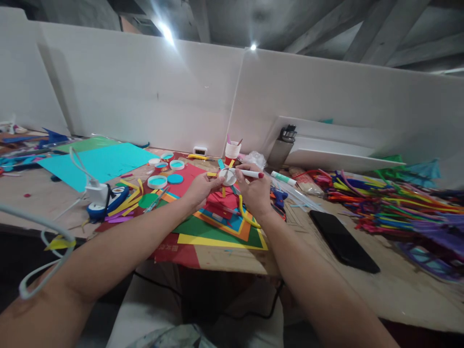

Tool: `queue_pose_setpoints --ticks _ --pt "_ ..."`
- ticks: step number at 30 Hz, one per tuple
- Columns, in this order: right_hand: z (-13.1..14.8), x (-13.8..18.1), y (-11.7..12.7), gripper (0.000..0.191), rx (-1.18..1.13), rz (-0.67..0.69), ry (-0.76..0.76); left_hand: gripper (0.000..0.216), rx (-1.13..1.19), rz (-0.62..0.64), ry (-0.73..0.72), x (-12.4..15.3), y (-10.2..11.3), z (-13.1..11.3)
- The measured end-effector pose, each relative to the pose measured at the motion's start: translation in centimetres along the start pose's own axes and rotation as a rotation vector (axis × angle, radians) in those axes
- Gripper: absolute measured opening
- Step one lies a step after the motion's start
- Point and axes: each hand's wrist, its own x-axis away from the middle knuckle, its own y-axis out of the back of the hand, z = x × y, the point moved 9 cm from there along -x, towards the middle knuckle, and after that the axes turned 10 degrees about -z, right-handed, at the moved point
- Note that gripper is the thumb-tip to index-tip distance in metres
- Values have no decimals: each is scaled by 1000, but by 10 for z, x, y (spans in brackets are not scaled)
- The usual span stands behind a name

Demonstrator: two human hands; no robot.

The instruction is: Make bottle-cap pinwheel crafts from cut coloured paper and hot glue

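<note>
Both arms reach out over a pile of coloured paper sheets (pixel 217 229) on the table. My left hand (pixel 201 188) is closed on a small white round lid (pixel 227 177), holding it up by its edge. My right hand (pixel 255 192) is closed around a white pen-like stick (pixel 251 173) with a red tip, which lies across the lid's top. A yellow strip (pixel 245 215) curls below my right hand. Several more white lids with blue centres (pixel 157 181) lie to the left on a red sheet.
A black phone (pixel 342 240) lies right of the sheets. A big heap of coloured pipe cleaners (pixel 391 203) fills the right side. A cup of pens (pixel 232 151), a metal bottle (pixel 282 145), a blue glue gun (pixel 279 197), a white charger (pixel 97 192) and a cyan sheet (pixel 97 162) stand around.
</note>
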Motion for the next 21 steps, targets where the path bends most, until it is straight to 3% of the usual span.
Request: queue_pose_setpoints --ticks 21 --pt "5 -1 5 15 63 -35 68 38 8 -31 -19 -1 2 -4"
